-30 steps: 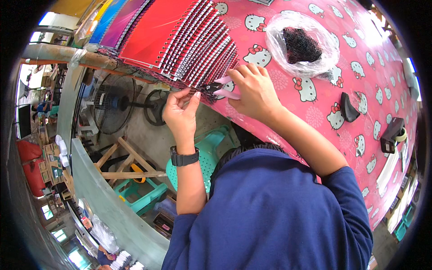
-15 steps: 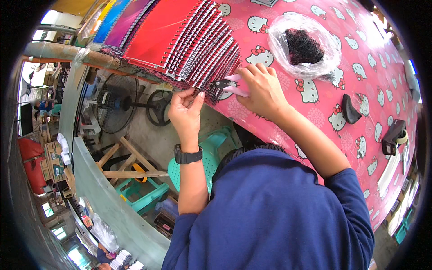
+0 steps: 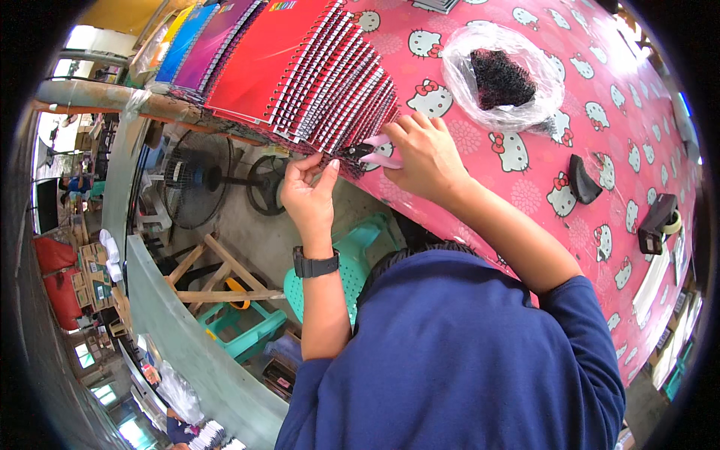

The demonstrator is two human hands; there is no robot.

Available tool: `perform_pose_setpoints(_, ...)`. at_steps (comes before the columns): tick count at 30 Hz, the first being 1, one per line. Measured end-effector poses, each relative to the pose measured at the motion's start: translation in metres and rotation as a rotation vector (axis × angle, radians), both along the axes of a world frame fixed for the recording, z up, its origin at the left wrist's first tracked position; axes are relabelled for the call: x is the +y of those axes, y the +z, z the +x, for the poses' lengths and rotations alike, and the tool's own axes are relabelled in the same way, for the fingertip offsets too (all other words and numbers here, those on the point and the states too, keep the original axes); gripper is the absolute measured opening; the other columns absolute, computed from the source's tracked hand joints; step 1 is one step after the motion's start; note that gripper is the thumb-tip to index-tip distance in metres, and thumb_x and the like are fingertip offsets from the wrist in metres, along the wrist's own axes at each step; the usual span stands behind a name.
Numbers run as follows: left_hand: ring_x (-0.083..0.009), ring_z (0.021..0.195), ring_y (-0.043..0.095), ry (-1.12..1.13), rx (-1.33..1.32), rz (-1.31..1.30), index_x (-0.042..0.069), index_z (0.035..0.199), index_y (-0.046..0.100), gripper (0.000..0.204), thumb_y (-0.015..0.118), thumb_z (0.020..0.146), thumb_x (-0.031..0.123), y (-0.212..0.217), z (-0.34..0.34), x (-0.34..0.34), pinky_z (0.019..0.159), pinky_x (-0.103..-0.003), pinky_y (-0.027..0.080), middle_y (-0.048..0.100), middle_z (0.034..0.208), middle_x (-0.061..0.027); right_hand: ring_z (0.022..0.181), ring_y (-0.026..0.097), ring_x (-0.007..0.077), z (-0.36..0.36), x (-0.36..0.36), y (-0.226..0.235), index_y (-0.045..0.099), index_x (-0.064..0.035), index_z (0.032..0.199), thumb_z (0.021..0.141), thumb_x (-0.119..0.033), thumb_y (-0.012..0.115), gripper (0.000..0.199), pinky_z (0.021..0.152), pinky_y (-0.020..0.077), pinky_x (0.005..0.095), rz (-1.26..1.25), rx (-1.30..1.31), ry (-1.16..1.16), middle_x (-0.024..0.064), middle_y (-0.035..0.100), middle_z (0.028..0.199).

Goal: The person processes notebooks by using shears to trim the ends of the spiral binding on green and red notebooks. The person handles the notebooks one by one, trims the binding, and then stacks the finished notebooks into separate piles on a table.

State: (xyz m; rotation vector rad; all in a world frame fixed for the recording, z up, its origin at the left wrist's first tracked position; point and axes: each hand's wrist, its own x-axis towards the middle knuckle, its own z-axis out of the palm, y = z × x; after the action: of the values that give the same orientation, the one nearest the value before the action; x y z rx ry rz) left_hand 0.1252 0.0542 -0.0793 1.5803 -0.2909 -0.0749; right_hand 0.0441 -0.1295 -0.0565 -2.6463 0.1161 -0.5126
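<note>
Head view. Fanned stack of red spiral notebooks (image 3: 300,67), overhanging the tabletop's (image 3: 525,187) near edge. Left hand (image 3: 309,196): fingers pinch the lowest spiral's wire end under that edge. Right hand (image 3: 426,154): fingers close around pink-handled pliers (image 3: 373,152), tips at the same coil. Judgement: steady the coil, bite only the wire end, squeeze squarely.

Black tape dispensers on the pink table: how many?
2. One black tape dispenser sits mid-table, right of the right hand. The second dispenser is further right near the table's far edge. Others may be hidden past the rim.
</note>
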Motion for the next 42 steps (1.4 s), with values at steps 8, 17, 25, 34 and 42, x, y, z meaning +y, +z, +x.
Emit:
perform_pose_setpoints(8, -0.0121, 0.085, 0.059, -0.009, -0.037, -0.007, -0.004, 0.095, 0.056, 0.023, 0.070, 0.077, -0.004, 0.009, -0.005, -0.006, 0.073, -0.025, 0.052, 0.062, 0.096, -0.0096, 0.078, 0.059, 0.0284, 0.003, -0.001, 0.008, 0.062, -0.0065, 0.095, 0.069, -0.027, 0.071, 0.034, 0.074, 0.0456, 0.0406, 0.273, 0.355, 0.002, 0.0100, 0.060, 0.077)
perform_pose_setpoints(17, -0.0123, 0.085, 0.059, 0.012, -0.089, 0.151, -0.003, 0.096, 0.055, 0.024, 0.071, 0.078, -0.001, 0.008, -0.009, -0.006, 0.070, -0.026, 0.052, 0.061, 0.094, -0.0087, 0.092, 0.056, 0.0265, -0.010, -0.001, -0.005, 0.058, -0.0070, 0.098, 0.066, -0.027, 0.072, 0.041, 0.080, 0.0416, 0.0400, -0.096, -0.005, -0.024, 0.0094, 0.059, 0.090)
perform_pose_setpoints(25, -0.0134, 0.084, 0.060, 0.039, -0.112, 0.186, -0.003, 0.095, 0.054, 0.025, 0.071, 0.076, -0.003, 0.007, -0.014, -0.013, 0.071, -0.027, 0.054, 0.060, 0.094, -0.0100, 0.093, 0.056, 0.0271, -0.010, 0.001, -0.003, 0.056, -0.0055, 0.092, 0.067, -0.026, 0.071, 0.035, 0.079, 0.0424, 0.0412, -0.047, 0.035, -0.024, 0.0104, 0.058, 0.089)
perform_pose_setpoints(34, -0.0117, 0.072, 0.062, 0.085, -0.208, 0.232, -0.004, 0.090, 0.054, 0.021, 0.070, 0.077, -0.001, 0.014, -0.017, -0.019, 0.062, -0.024, 0.052, 0.063, 0.084, -0.0078, 0.075, 0.060, 0.0305, -0.005, 0.001, -0.017, 0.060, -0.0047, 0.088, 0.071, -0.030, 0.070, 0.032, 0.070, 0.0482, 0.0422, 0.052, 0.033, 0.005, 0.0130, 0.059, 0.075)
perform_pose_setpoints(42, -0.0098, 0.066, 0.061, 0.024, -0.213, 0.285, -0.003, 0.083, 0.055, 0.021, 0.073, 0.072, -0.001, 0.018, -0.007, -0.015, 0.058, -0.025, 0.051, 0.064, 0.078, -0.0086, 0.081, 0.059, 0.0277, -0.009, -0.007, -0.017, 0.062, -0.0077, 0.096, 0.068, -0.028, 0.070, 0.036, 0.072, 0.0460, 0.0411, 0.150, 0.204, 0.016, 0.0111, 0.061, 0.082)
